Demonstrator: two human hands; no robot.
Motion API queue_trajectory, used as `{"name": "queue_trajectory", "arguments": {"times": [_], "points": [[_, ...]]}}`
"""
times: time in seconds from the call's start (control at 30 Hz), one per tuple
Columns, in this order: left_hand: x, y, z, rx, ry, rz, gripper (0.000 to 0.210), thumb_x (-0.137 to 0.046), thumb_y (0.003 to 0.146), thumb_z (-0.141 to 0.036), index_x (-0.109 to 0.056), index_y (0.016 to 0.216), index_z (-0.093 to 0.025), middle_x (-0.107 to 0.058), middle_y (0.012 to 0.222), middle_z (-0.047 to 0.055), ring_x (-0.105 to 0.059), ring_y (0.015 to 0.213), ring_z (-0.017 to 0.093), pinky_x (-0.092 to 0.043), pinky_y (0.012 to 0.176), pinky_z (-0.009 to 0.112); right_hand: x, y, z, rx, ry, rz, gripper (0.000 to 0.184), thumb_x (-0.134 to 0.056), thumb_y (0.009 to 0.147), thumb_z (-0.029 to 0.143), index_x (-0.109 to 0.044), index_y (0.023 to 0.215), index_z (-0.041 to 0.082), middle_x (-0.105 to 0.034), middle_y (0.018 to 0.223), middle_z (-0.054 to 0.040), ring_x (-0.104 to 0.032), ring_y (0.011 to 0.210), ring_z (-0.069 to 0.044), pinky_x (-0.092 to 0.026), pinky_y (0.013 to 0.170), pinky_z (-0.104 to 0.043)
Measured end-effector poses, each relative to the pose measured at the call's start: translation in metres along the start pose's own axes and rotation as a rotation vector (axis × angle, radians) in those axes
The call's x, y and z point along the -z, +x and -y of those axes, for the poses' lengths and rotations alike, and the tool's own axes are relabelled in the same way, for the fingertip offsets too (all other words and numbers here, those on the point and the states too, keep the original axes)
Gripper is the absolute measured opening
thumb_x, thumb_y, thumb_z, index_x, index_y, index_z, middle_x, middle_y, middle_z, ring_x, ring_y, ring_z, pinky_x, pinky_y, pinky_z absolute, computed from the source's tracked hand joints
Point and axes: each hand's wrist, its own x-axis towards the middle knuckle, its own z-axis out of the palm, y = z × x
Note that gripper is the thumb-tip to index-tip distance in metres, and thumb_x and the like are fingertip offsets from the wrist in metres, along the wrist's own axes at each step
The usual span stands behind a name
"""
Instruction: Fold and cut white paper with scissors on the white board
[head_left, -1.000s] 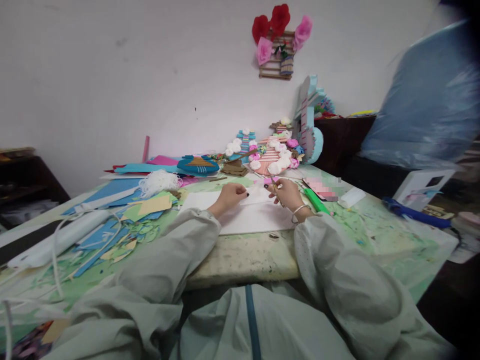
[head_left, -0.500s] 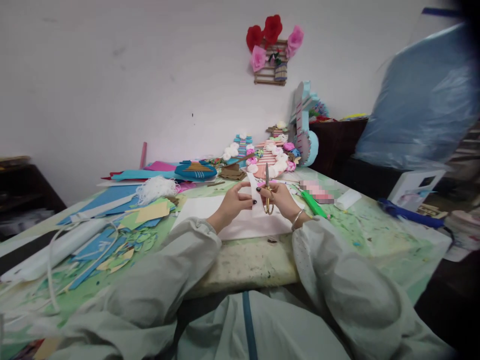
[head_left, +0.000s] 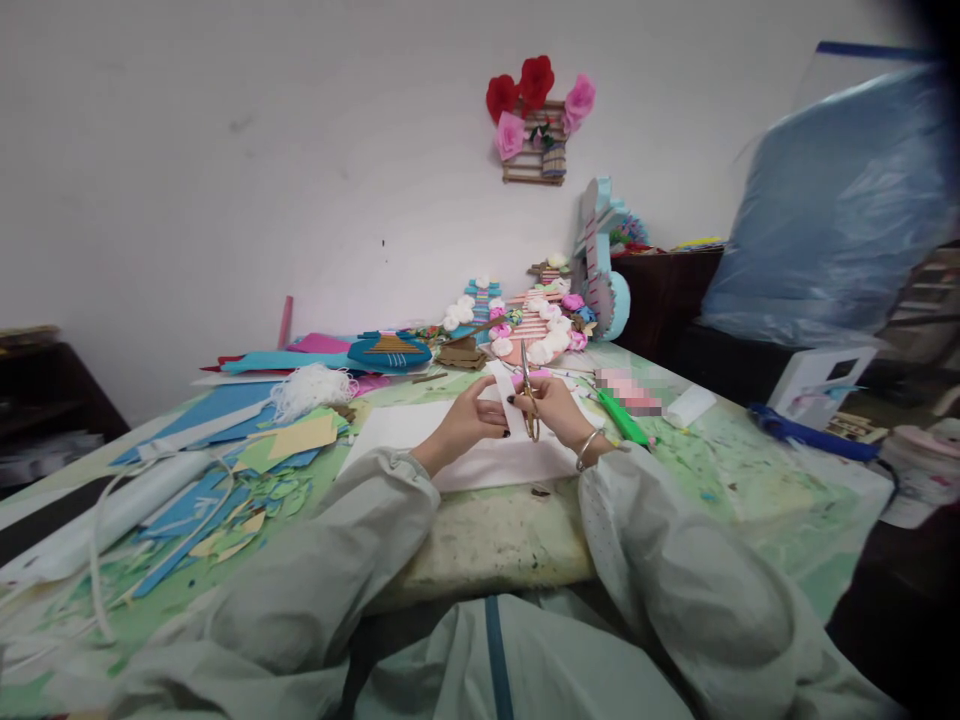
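A narrow white paper strip (head_left: 501, 385) stands between my hands, over a white sheet (head_left: 409, 424) that lies on the table. My left hand (head_left: 470, 420) is closed on the strip from its left side, with the fingers behind or along it. Gold-handled scissors (head_left: 526, 375) are in my right hand (head_left: 556, 408), blades pointing up and away from me. Its fingers wrap the handles, and the thumb lies close to the strip's right edge. Whether that thumb also presses the strip I cannot tell.
On the left lie white yarn (head_left: 313, 392), blue and yellow paper scraps (head_left: 304, 432) and a white roll (head_left: 112, 515). A green cutter (head_left: 624, 418) and a blue-handled tool (head_left: 814, 434) are to the right. Paper-flower crafts (head_left: 540, 325) stand at the back.
The view has tilted up slightly, so everything sits a little lower. My hands keep the strip and scissors; the scissors' blades lean slightly more to the left.
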Motion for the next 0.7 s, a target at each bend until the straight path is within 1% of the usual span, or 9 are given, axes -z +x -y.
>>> {"name": "queue_trajectory", "arguments": {"times": [0.1, 0.2, 0.27, 0.3, 0.33, 0.4, 0.47, 0.53, 0.7], "points": [[0.001, -0.001, -0.004, -0.027, 0.025, -0.039, 0.079, -0.078, 0.053, -0.015, -0.039, 0.122, -0.018, -0.069, 0.080, 0.007, -0.067, 0.072, 0.021, -0.051, 0.067, 0.031, 0.002, 0.002, 0.000, 0.019, -0.003, -0.028, 0.023, -0.066, 0.056, 0.028, -0.054, 0.069, 0.014, -0.049, 0.052, 0.0058, -0.042, 0.046, -0.007, -0.032, 0.047, -0.020], [0.010, 0.000, -0.009, -0.114, 0.105, -0.252, 0.062, -0.072, 0.064, -0.032, -0.045, 0.117, -0.015, -0.067, 0.076, 0.006, -0.064, 0.064, 0.018, -0.049, 0.061, 0.029, 0.004, 0.001, 0.002, 0.059, -0.010, 0.006, 0.020, -0.064, 0.057, 0.026, -0.055, 0.069, 0.014, -0.047, 0.053, 0.0061, -0.040, 0.048, -0.007, -0.030, 0.048, -0.020], [0.018, 0.002, -0.014, -0.200, 0.204, -0.381, 0.053, -0.070, 0.066, -0.038, -0.051, 0.110, -0.014, -0.065, 0.083, 0.007, -0.062, 0.071, 0.017, -0.047, 0.063, 0.028, 0.006, -0.002, 0.003, 0.068, -0.021, 0.086, 0.019, -0.064, 0.058, 0.027, -0.055, 0.070, 0.014, -0.047, 0.054, 0.0060, -0.039, 0.049, -0.007, -0.029, 0.048, -0.020], [0.023, 0.002, -0.016, -0.231, 0.256, -0.396, 0.050, -0.070, 0.066, -0.039, -0.055, 0.107, -0.014, -0.065, 0.091, 0.008, -0.061, 0.079, 0.018, -0.047, 0.068, 0.028, 0.006, -0.003, 0.004, 0.069, -0.030, 0.140, 0.019, -0.064, 0.059, 0.027, -0.056, 0.070, 0.014, -0.047, 0.055, 0.0057, -0.039, 0.050, -0.007, -0.029, 0.048, -0.020], [0.026, 0.002, -0.019, -0.242, 0.298, -0.371, 0.047, -0.070, 0.066, -0.040, -0.059, 0.104, -0.015, -0.064, 0.099, 0.009, -0.060, 0.087, 0.019, -0.046, 0.073, 0.028, 0.006, -0.004, 0.004, 0.069, -0.045, 0.196, 0.019, -0.064, 0.059, 0.028, -0.057, 0.070, 0.014, -0.048, 0.056, 0.0053, -0.040, 0.051, -0.008, -0.030, 0.049, -0.021], [0.032, 0.000, -0.022, -0.203, 0.349, -0.235, 0.040, -0.068, 0.068, -0.043, -0.064, 0.097, -0.016, -0.063, 0.104, 0.008, -0.057, 0.096, 0.021, -0.043, 0.078, 0.027, 0.006, -0.006, 0.005, 0.072, -0.093, 0.293, 0.019, -0.065, 0.060, 0.027, -0.059, 0.071, 0.013, -0.051, 0.058, 0.0042, -0.042, 0.054, -0.008, -0.031, 0.052, -0.021], [0.034, -0.003, -0.022, -0.114, 0.354, -0.076, 0.034, -0.068, 0.068, -0.043, -0.068, 0.088, -0.014, -0.066, 0.091, 0.007, -0.059, 0.088, 0.020, -0.043, 0.073, 0.026, 0.005, -0.007, 0.005, 0.067, -0.147, 0.353, 0.017, -0.064, 0.061, 0.026, -0.061, 0.073, 0.013, -0.054, 0.062, 0.0031, -0.044, 0.057, -0.009, -0.032, 0.054, -0.022], [0.034, -0.005, -0.020, -0.035, 0.339, 0.007, 0.030, -0.073, 0.064, -0.039, -0.068, 0.077, -0.013, -0.065, 0.074, 0.004, -0.059, 0.071, 0.017, -0.042, 0.064, 0.025, 0.005, -0.008, 0.005, 0.051, -0.181, 0.379, 0.018, -0.063, 0.062, 0.025, -0.063, 0.074, 0.012, -0.055, 0.062, 0.0025, -0.044, 0.058, -0.009, -0.032, 0.054, -0.022], [0.033, -0.006, -0.021, 0.037, 0.215, -0.060, 0.029, -0.078, 0.056, -0.034, -0.066, 0.069, -0.011, -0.063, 0.062, 0.002, -0.056, 0.055, 0.012, -0.041, 0.054, 0.023, 0.006, -0.007, 0.006, 0.037, -0.133, 0.316, 0.021, -0.066, 0.059, 0.027, -0.063, 0.074, 0.012, -0.055, 0.063, 0.0024, -0.045, 0.059, -0.009, -0.033, 0.056, -0.022]]}}
